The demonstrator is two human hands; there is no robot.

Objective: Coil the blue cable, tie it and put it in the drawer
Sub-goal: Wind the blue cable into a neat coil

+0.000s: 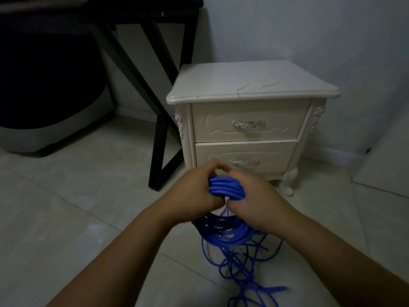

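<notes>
Blue cable (225, 187): bundled loops held up in front of the nightstand (250, 85); a loose tangle lies on the tiled floor (77, 207) below.
Left hand (197, 191): fingers curled round the bundle's left side.
Right hand (254, 202): fingers curled round its right side, touching the left hand.
Lower drawer (245, 156): closed, like the upper drawer (247, 122).
Risk: the tangled tail could snag or knot during winding; a slack grip may let the loops spring apart.

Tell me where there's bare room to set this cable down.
The nightstand top is bare. So are floor tiles between the black table leg and the left hand. Below the right hand, loose blue cable clutters the floor.
</notes>
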